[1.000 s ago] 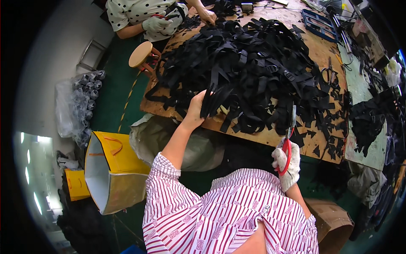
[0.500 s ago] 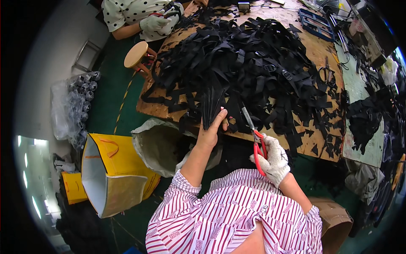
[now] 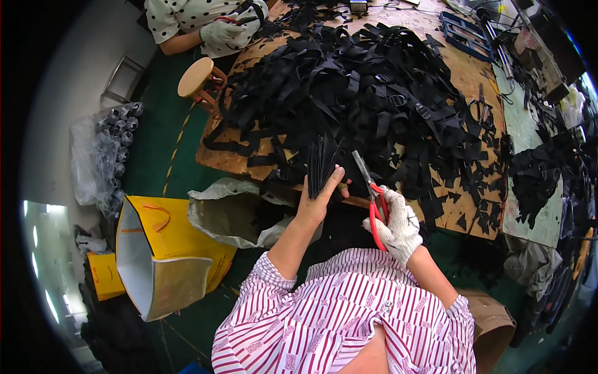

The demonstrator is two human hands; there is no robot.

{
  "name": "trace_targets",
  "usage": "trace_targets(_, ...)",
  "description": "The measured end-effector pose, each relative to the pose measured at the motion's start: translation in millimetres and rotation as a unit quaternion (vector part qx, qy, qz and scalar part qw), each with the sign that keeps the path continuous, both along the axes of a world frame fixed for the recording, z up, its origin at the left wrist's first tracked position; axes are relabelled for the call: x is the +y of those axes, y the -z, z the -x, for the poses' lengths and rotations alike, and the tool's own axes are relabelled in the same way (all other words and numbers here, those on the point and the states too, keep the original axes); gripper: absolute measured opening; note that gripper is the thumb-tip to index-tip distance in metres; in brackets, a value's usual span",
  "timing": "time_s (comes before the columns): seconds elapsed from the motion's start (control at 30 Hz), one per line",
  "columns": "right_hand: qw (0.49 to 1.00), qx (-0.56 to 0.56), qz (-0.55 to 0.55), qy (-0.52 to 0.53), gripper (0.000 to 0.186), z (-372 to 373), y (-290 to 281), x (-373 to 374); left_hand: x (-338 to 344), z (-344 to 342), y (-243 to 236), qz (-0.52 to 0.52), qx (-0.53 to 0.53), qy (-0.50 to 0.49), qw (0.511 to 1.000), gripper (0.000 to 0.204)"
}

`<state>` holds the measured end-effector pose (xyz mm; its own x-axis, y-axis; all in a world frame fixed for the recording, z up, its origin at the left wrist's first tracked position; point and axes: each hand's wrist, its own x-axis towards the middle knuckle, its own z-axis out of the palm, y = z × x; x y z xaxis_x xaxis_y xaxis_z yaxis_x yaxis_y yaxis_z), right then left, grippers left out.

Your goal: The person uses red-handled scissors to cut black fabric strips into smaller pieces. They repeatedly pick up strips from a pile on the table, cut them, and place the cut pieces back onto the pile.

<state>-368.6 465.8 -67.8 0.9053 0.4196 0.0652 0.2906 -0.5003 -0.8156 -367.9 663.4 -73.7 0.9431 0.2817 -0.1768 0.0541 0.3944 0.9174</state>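
Scissors (image 3: 379, 212) are the big mover: a second ago they were way out to the right, and now they're just right of the left hand (image 3: 319, 201), which has itself shifted right and down a bit. That left hand is bare and clenched around a flat bunch of black strips (image 3: 319, 167), ends poking up past the thumb and lined up like a stack. Right hand (image 3: 400, 225) has a pale knit glove on and its fingers are wrapped around the red handles, blades angled up and left. Tips sit near the bunch, not touching as far as I can see. Both hands are at the near edge of the wooden surface (image 3: 458, 71), with a huge pile of black straps (image 3: 367, 87) right beyond them.
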Motion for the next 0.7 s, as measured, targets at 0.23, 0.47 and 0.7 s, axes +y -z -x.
trace_targets(0.23, 0.988, 0.137, -0.073, 0.023, 0.064, 8.0, 3.8, 3.1, -5.7, 0.7, -8.6, -0.026, 0.022, 0.010, 0.999, 0.013)
trace_targets(0.47, 0.998, 0.053, -0.012, -0.009, 0.062, 0.9, 3.4, 0.0, -7.9, 5.3, -6.6, -0.068, 0.003, 0.028, 0.997, 0.015)
trace_targets(0.7, 0.980, 0.178, -0.090, 0.021, 0.058, 5.5, 3.4, 4.1, -8.4, 6.4, -6.2, -0.089, -0.012, 0.044, 0.995, 0.016)
